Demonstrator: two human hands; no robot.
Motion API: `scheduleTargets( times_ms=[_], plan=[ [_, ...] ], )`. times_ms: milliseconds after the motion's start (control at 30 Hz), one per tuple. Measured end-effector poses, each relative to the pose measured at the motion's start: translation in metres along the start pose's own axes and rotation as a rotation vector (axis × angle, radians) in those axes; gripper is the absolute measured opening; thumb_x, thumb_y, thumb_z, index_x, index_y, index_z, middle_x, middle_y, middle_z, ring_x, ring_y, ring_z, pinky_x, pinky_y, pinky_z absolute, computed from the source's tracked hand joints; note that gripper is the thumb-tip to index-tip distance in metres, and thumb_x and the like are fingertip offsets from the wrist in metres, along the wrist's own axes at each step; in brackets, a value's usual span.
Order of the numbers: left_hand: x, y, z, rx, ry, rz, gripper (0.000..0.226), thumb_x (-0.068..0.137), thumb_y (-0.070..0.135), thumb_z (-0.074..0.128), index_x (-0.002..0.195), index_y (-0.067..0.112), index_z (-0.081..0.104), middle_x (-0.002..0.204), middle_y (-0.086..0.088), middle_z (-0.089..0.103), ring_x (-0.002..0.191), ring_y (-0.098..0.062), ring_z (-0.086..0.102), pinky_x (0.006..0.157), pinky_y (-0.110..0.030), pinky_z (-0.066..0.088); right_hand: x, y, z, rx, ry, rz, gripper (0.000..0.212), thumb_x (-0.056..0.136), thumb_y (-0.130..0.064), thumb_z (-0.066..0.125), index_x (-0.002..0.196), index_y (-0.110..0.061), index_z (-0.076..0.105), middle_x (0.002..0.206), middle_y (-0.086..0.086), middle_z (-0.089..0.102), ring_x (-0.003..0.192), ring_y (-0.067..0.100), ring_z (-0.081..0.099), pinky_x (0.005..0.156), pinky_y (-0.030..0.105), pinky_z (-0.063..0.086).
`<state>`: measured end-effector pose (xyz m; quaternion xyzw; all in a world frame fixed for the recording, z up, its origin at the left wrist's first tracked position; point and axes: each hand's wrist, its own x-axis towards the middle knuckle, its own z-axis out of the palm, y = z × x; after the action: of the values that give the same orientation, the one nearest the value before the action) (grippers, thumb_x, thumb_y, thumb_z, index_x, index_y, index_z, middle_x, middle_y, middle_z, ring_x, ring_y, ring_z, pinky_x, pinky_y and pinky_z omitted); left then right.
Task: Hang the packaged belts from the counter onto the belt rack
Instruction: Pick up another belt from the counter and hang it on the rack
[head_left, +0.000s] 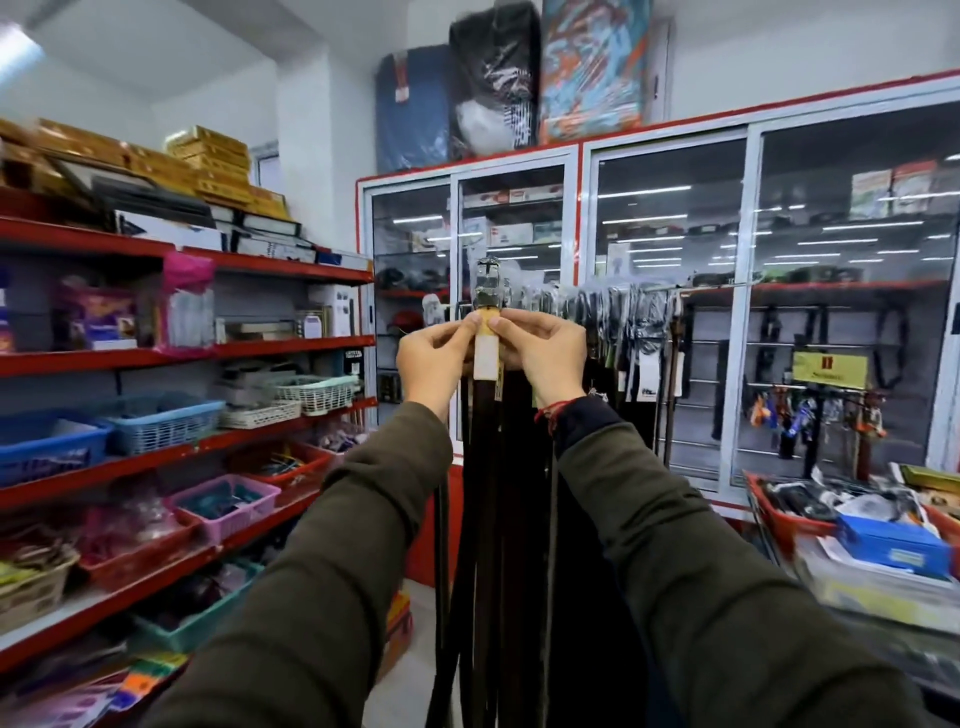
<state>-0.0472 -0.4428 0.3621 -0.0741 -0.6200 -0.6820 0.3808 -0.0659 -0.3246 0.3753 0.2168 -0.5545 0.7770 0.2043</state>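
A packaged belt (487, 358) with a silver buckle, a tan and white label and a long dark strap hangs straight down in front of me. My left hand (434, 353) pinches its top from the left. My right hand (545, 351) pinches it from the right. The buckle end is level with the belt rack (613, 291), a horizontal rail crowded with several hanging belts in clear wrappers. Whether the buckle sits on a rack hook is hidden by my fingers. More dark belts (519, 519) hang below my hands.
Red shelves (182, 358) with baskets and boxes run along the left. Glass-door cabinets (675, 312) stand behind the rack. A counter (883, 582) with a red basket and a blue box is at the right. A strip of floor shows below the belts.
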Motion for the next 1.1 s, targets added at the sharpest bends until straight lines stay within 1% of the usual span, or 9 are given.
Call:
scheduleTargets(
  times_ms=[233,367,467,533,633,700,767,933,1100],
  plan=[
    [0.010,-0.012,-0.002,0.001,-0.027,-0.140,0.031,0.089,0.028,0.076,0.107,0.002,0.078,0.104,-0.021,0.078,0.101,-0.036,0.076,0.090,-0.047,0.062,0.007,0.011,0.000,-0.081,0.016,0.062,0.024,0.078,-0.006,0.082,0.099,0.005,0.076,0.095,0.019,0.076,0.083,0.027,0.074,0.072,0.033,0.062],
    [0.013,-0.022,0.001,-0.025,-0.043,-0.154,0.033,0.091,0.025,0.074,0.111,-0.001,0.076,0.107,-0.023,0.077,0.102,-0.038,0.075,0.087,-0.044,0.063,0.009,0.016,-0.001,-0.097,0.013,0.055,0.021,0.080,-0.002,0.079,0.099,0.006,0.074,0.092,0.019,0.075,0.063,0.012,0.072,0.058,0.023,0.061],
    [0.011,-0.031,0.005,0.041,-0.047,-0.124,0.031,0.094,0.024,0.070,0.115,0.001,0.074,0.110,-0.021,0.077,0.104,-0.035,0.075,0.091,-0.046,0.062,0.009,0.024,-0.005,-0.259,0.038,-0.012,0.019,0.085,-0.005,0.073,0.103,0.000,0.075,0.100,0.019,0.077,0.086,0.024,0.075,0.082,0.038,0.063],
    [0.003,-0.039,0.010,0.170,-0.019,-0.052,0.031,0.096,0.021,0.068,0.122,0.003,0.071,0.116,-0.017,0.076,0.107,-0.027,0.072,0.098,-0.039,0.058,0.005,0.033,-0.011,-0.481,0.052,-0.146,0.021,0.090,-0.011,0.065,0.108,-0.007,0.076,0.104,0.009,0.077,0.092,0.017,0.072,0.091,0.032,0.058],
    [-0.019,-0.055,0.015,0.340,0.022,0.078,0.037,0.098,0.022,0.063,0.133,0.009,0.065,0.123,-0.010,0.073,0.108,-0.018,0.069,0.094,-0.025,0.053,-0.010,0.049,-0.027,-0.654,0.039,-0.349,0.030,0.096,-0.013,0.052,0.121,-0.012,0.068,0.118,0.004,0.070,0.095,0.009,0.062,0.094,0.026,0.051],
    [-0.036,-0.071,0.020,0.429,0.014,0.148,0.048,0.100,0.026,0.057,0.146,0.014,0.052,0.141,-0.008,0.062,0.127,-0.022,0.061,0.108,-0.032,0.049,-0.020,0.063,-0.043,-0.743,0.028,-0.442,0.036,0.098,-0.012,0.046,0.131,-0.014,0.060,0.127,0.004,0.060,0.111,0.013,0.057,0.100,0.020,0.042],
    [-0.057,-0.089,0.026,0.532,0.005,0.235,0.061,0.102,0.028,0.053,0.158,0.017,0.031,0.163,-0.004,0.034,0.149,-0.021,0.036,0.122,-0.034,0.033,-0.032,0.078,-0.061,-0.846,0.050,-0.503,0.041,0.099,-0.015,0.044,0.139,-0.016,0.051,0.135,0.003,0.053,0.125,0.017,0.050,0.106,0.022,0.036],
    [-0.112,-0.135,0.044,0.878,-0.082,0.462,0.066,0.104,0.032,0.042,0.162,0.017,0.014,0.172,-0.006,0.005,0.160,-0.027,0.000,0.130,-0.045,0.000,-0.066,0.111,-0.117,-1.095,0.128,-0.464,0.050,0.100,-0.022,0.042,0.149,-0.017,0.040,0.156,0.003,0.034,0.152,0.024,0.024,0.124,0.045,0.023],
    [-0.166,-0.182,0.070,0.866,-0.311,0.438,0.062,0.104,0.034,0.041,0.161,0.018,0.022,0.172,-0.005,0.009,0.160,-0.025,-0.001,0.131,-0.048,0.003,-0.108,0.139,-0.185,-1.288,0.144,-0.296,0.049,0.101,-0.030,0.041,0.149,-0.021,0.038,0.165,0.000,0.021,0.157,0.024,0.006,0.127,0.050,0.008]
  ],
)
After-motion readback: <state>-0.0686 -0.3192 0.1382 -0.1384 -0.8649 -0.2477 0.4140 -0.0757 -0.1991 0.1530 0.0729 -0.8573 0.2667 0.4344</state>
